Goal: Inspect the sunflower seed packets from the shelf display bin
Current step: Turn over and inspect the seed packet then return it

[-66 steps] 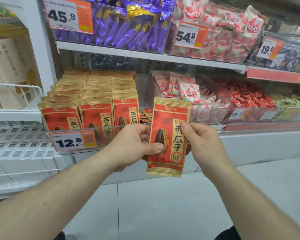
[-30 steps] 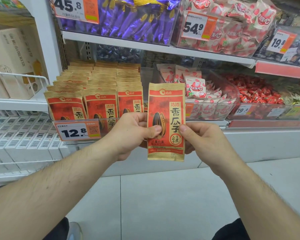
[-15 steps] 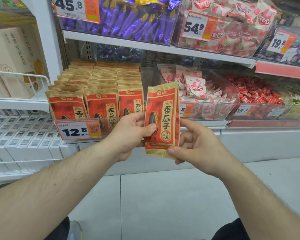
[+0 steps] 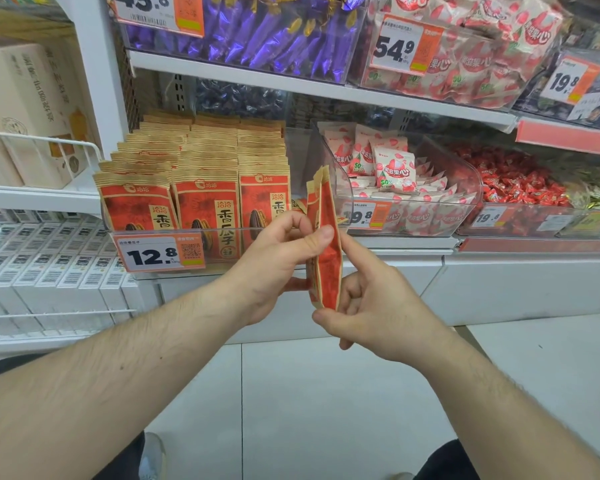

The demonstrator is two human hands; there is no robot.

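From the head view we see our left hand (image 4: 274,268) and right hand (image 4: 371,317) pinching a flat, crinkled red-and-tan paper seed packet (image 4: 326,244), edge-on, upright, just before the clear plastic display bin (image 4: 219,268), where matching glossy packets (image 4: 201,188) stand in rows.

Purple-wrapped sweets (image 4: 257,39), red candies (image 4: 520,185)

A shop, snack aisle: white shelves (image 4: 312,90) w/ clear bins (image 4: 465,174) of wrapped sweets, rows of seed packets (image 4: 201,188) in a bin, orange price tags (image 4: 160,252) w/ barcodes & QR codes, boxed goods (image 4: 25,109) at left, tiled floor (image 4: 326,393).
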